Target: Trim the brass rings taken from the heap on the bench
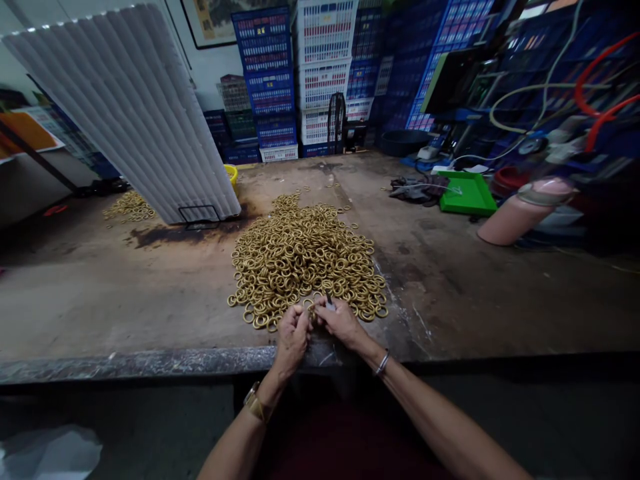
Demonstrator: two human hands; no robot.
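The left hand (pixel 294 335) and right hand (pixel 345 324) meet fingertip to fingertip at the near edge of a loose heap of smooth, brass-coloured rings (pixel 305 257). The right is closed on a small grey, dark-tipped tool (pixel 330 303); whether the left grips a ring, I cannot tell. The scuffed, stained brown desk (pixel 440 287) bears a tilted, white ribbed panel (pixel 130 113), partly hiding a yellow plastic container (pixel 231 175). Rightward lie a shallow green tray (pixel 467 192) and a pink cylindrical bottle (pixel 523 212).

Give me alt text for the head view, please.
A left hand and right hand sit close together at the near edge of a heap of golden rings on a worn table. Stacked crates stand behind; a white panel is left, a pink bottle right.
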